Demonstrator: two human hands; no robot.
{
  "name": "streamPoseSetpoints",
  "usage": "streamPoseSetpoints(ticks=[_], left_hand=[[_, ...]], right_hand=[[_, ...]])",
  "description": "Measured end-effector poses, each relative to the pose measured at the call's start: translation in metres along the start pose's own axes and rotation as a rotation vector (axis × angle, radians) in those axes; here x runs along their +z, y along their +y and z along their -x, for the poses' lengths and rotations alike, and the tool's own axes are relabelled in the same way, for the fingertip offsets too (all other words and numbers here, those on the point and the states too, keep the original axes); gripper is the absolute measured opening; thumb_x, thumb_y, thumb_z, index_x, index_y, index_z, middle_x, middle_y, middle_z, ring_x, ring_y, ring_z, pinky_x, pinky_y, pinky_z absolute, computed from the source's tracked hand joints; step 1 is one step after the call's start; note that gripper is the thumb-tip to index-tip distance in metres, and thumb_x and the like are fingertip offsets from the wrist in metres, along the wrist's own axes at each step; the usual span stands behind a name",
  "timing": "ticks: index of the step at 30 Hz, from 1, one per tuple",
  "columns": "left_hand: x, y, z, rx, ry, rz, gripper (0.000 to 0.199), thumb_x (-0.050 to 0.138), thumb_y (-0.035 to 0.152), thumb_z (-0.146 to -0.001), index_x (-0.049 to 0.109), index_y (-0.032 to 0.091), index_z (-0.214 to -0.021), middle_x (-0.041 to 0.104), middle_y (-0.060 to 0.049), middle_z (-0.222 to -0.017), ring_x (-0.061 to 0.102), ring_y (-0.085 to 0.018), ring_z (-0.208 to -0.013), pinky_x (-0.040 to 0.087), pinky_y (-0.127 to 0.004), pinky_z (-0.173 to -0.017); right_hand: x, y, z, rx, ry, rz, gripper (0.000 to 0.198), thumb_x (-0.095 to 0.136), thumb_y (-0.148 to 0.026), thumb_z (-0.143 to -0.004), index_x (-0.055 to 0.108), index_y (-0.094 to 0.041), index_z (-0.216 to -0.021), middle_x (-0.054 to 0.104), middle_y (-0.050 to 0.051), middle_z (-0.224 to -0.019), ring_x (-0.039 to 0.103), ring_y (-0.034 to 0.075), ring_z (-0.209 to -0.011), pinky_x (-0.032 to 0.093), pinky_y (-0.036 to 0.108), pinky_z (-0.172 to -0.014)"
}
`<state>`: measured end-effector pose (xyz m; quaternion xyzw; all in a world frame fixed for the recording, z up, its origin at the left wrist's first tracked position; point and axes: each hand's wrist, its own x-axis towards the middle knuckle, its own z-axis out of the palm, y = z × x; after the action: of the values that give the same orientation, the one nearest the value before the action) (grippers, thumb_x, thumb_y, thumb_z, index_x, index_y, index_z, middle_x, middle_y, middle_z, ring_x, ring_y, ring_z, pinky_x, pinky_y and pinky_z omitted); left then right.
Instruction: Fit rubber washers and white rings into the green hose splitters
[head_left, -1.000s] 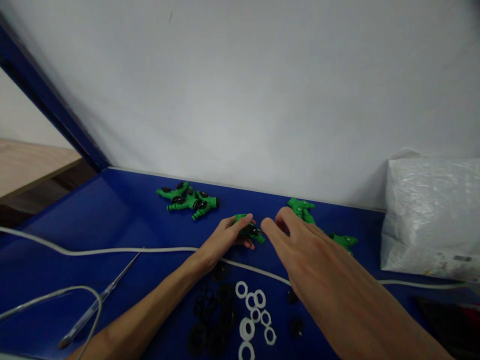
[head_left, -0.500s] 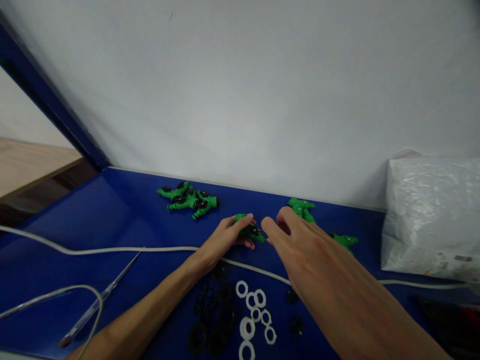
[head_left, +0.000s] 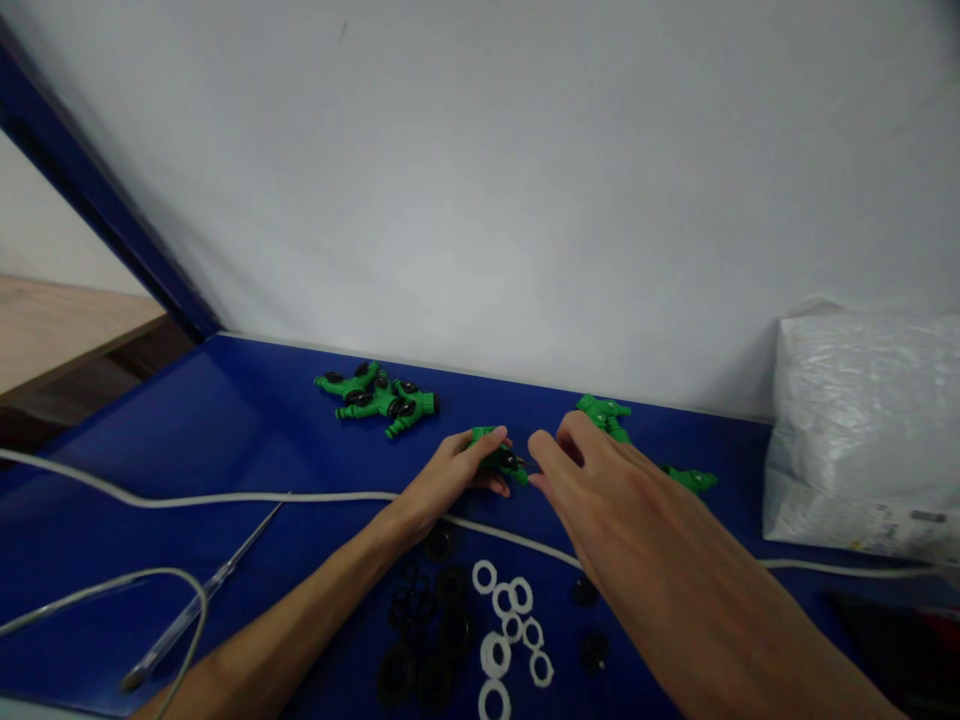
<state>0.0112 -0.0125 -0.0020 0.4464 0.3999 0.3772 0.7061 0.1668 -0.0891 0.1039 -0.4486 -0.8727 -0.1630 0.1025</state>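
Note:
My left hand point(head_left: 452, 468) is closed round a green hose splitter point(head_left: 487, 438) with a black valve knob, its thumb on top and fingers underneath. Close to the splitter's right end is my right hand point(head_left: 600, 485), thumb and fingers pinched together. Whatever lies in that pinch is too small and hidden to make out. Several green splitters with black knobs point(head_left: 382, 398) lie in a group to the left. Past my right hand are other green splitter bodies point(head_left: 596, 406), and one more green body point(head_left: 691, 479) is partly covered by my wrist.
White rings point(head_left: 495, 655) and black rings point(head_left: 396, 672) lie at the front. A white cable point(head_left: 330, 497) crosses the blue table point(head_left: 247, 420). A thin screwdriver point(head_left: 217, 580) rests at left. A plastic-wrapped package point(head_left: 862, 430) stands right, against the white wall.
My right hand has shifted very slightly to the right, its fingertips staying by the splitter's end. My left hand keeps its hold in the same place.

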Motion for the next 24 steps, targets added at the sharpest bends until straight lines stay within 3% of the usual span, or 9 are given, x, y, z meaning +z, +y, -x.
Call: streamPoseSetpoints(ticks=[4, 7, 10, 16, 18, 24], left_hand=[[0.0, -0.001, -0.001, 0.001, -0.006, 0.014, 0.047, 0.066, 0.056, -0.085, 0.067, 0.011, -0.097, 0.07, -0.008, -0.088, 0.065, -0.016, -0.067, 0.054, -0.029, -0.069], [0.001, 0.002, 0.0, -0.001, 0.017, 0.018, 0.044, 0.067, 0.054, -0.084, 0.068, 0.011, -0.094, 0.07, -0.008, -0.087, 0.066, -0.017, -0.07, 0.055, -0.03, -0.072], [0.002, 0.005, 0.002, 0.008, 0.034, 0.02, 0.043, 0.069, 0.054, -0.082, 0.07, 0.012, -0.091, 0.07, -0.008, -0.087, 0.067, -0.019, -0.076, 0.054, -0.031, -0.074], [0.0, 0.001, 0.0, -0.001, 0.002, 0.032, 0.047, 0.069, 0.056, -0.082, 0.07, 0.011, -0.095, 0.07, -0.008, -0.085, 0.065, -0.017, -0.067, 0.053, -0.031, -0.07], [-0.001, 0.0, -0.001, -0.005, -0.002, 0.033, 0.047, 0.069, 0.056, -0.082, 0.07, 0.011, -0.095, 0.07, -0.009, -0.086, 0.065, -0.016, -0.067, 0.053, -0.03, -0.069], [0.002, 0.004, 0.002, 0.011, 0.03, 0.036, 0.042, 0.068, 0.052, -0.084, 0.069, 0.011, -0.093, 0.07, -0.008, -0.089, 0.065, -0.017, -0.068, 0.055, -0.031, -0.073]], right_hand=[[0.007, 0.006, 0.003, 0.025, 0.018, 0.046, 0.022, 0.045, -0.011, -0.086, 0.057, -0.017, -0.104, 0.062, 0.01, -0.09, 0.065, 0.023, -0.076, 0.055, 0.035, -0.067], [0.004, 0.004, 0.009, -0.012, 0.039, 0.029, 0.041, 0.043, -0.006, -0.082, 0.053, -0.015, -0.121, 0.064, 0.015, -0.105, 0.067, 0.027, -0.091, 0.056, 0.037, -0.073], [-0.002, -0.001, 0.011, -0.012, 0.01, -0.019, 0.058, 0.044, -0.003, -0.074, 0.048, -0.011, -0.131, 0.063, 0.017, -0.109, 0.067, 0.027, -0.09, 0.057, 0.039, -0.073], [0.001, 0.001, 0.004, 0.052, -0.012, 0.05, 0.024, 0.046, -0.012, -0.088, 0.06, -0.016, -0.107, 0.061, 0.011, -0.093, 0.065, 0.023, -0.075, 0.055, 0.035, -0.064], [0.004, 0.004, 0.003, 0.064, -0.017, 0.083, 0.021, 0.046, -0.012, -0.089, 0.061, -0.017, -0.104, 0.06, 0.01, -0.09, 0.065, 0.024, -0.075, 0.055, 0.037, -0.066], [-0.004, 0.0, 0.006, -0.011, 0.018, 0.003, 0.054, 0.041, 0.0, -0.075, 0.05, -0.008, -0.127, 0.061, 0.018, -0.107, 0.066, 0.026, -0.088, 0.057, 0.037, -0.072]])
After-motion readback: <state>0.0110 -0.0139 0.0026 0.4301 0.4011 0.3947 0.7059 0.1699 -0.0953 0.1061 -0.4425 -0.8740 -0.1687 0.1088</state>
